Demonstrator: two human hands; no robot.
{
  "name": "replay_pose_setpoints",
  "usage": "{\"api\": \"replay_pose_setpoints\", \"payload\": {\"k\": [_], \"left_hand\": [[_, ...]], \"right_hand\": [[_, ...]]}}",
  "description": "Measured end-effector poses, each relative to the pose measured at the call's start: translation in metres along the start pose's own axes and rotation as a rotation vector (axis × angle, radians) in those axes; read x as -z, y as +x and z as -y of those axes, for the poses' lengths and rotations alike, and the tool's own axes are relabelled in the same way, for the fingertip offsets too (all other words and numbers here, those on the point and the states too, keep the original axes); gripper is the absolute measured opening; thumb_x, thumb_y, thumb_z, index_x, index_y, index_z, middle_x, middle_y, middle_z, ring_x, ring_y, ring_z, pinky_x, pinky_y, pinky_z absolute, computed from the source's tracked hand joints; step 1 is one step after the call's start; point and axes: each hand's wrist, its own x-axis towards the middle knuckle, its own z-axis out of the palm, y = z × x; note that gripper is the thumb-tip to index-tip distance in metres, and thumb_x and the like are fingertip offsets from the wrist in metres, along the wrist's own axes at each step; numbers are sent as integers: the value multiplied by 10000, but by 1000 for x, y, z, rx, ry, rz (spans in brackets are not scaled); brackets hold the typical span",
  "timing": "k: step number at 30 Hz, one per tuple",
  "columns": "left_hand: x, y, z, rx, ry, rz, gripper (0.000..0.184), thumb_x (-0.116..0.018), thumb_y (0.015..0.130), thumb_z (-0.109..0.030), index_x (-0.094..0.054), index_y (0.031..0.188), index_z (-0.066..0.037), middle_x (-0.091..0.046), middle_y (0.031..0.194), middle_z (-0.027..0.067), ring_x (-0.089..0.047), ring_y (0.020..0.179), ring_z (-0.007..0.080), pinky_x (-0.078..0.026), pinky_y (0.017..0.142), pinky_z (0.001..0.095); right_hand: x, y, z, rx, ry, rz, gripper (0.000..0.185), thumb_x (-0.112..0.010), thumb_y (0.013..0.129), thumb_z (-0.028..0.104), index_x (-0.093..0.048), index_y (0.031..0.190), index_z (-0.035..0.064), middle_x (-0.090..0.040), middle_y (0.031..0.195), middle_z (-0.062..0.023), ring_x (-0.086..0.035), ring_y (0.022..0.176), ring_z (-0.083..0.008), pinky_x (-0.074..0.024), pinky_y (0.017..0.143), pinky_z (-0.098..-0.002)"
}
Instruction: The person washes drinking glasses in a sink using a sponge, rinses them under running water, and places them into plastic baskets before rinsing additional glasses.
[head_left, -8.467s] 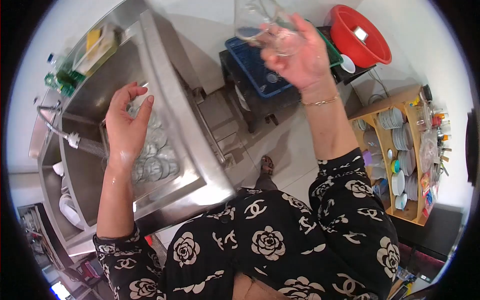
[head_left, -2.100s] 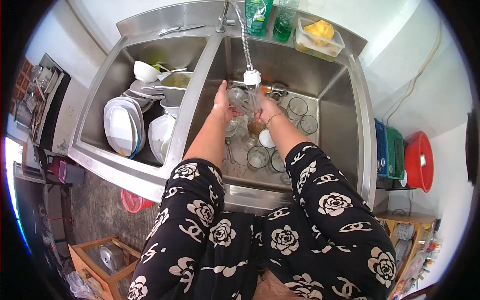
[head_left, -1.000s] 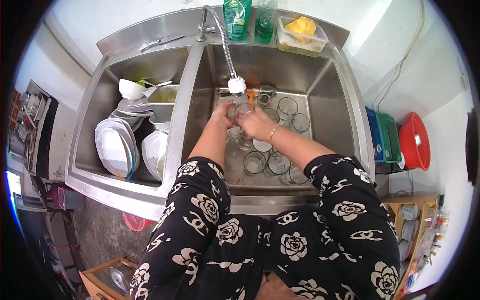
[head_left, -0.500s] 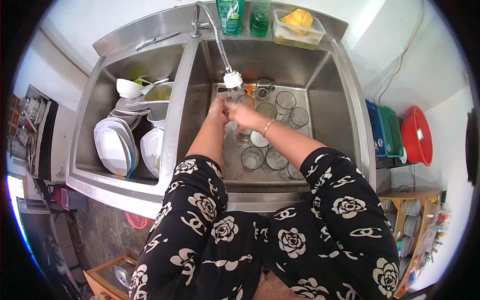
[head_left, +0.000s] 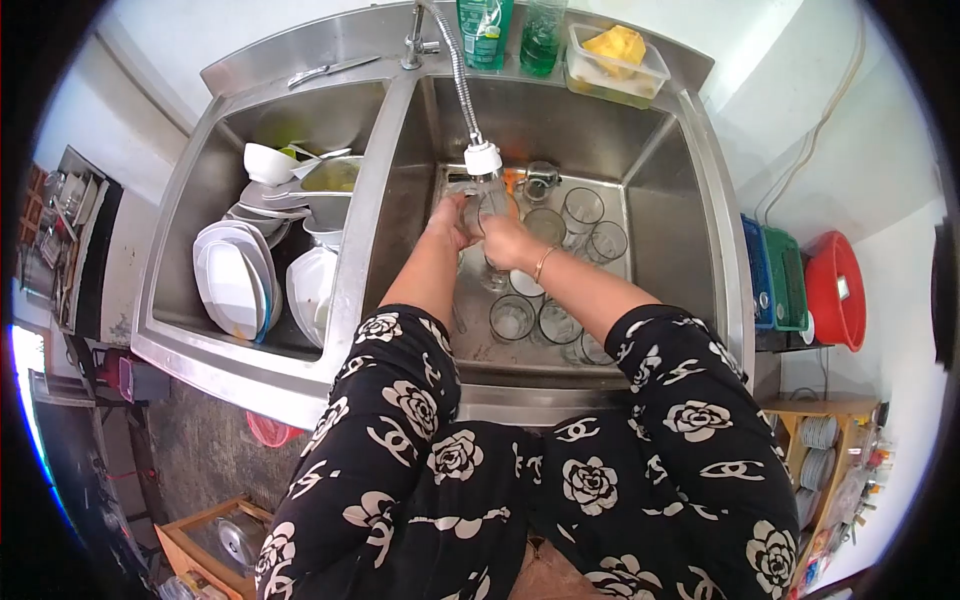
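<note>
Both hands cupped round a clear glass (head_left: 474, 214), left hand (head_left: 452, 219) on one side, right hand (head_left: 503, 238) on the other, right under the white spray head (head_left: 483, 158), more glasses (head_left: 583, 206) standing in the sink basin (head_left: 655, 255).

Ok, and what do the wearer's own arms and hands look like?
Both the left hand and right hand are ungloved. A thin gold-toned bracelet circles the right wrist. The loose black sleeves bear cream flowers and interlocking-C marks, leaving the forearms bare.
</note>
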Motion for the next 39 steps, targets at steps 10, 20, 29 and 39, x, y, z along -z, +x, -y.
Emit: {"api": "replay_pose_setpoints", "payload": {"k": [10,20,29,39], "left_hand": [[-14,-21,-5,-32,-62,129,403,-444,928,-310,-462,1216,-29,-581,1128,185,-604,947,348,-496,822,512],[-45,-93,-17,123,575,-349,390,-447,930,-266,-493,1256,-58,-487,1287,165,-578,1047,332,-482,822,554],[-41,-78,-16,333,335,554,468,-448,910,-437,-576,1073,-17,-642,963,169,-628,777,312,-530,632,444],[-9,-12,1,155,71,28,443,-461,888,-423,-551,1146,-74,-609,1099,170,-617,946,304,-506,822,479]], "right_hand": [[7,15,-5,-28,219,69,499,-552,762,87,-519,1258,128,-580,1190,-98,-527,1148,-252,-403,930,-452],[29,-11,-3,168,179,-125,223,-653,806,232,-669,951,62,-692,889,-85,-655,812,-193,-516,709,-383],[52,8,-30,-373,1144,-144,347,-632,859,418,-620,766,84,-590,629,-4,-510,474,-96,-318,398,-243],[-3,-15,50,-121,256,-721,339,-513,891,294,-589,1027,-7,-619,903,-242,-600,871,-403,-462,778,-445]]}}
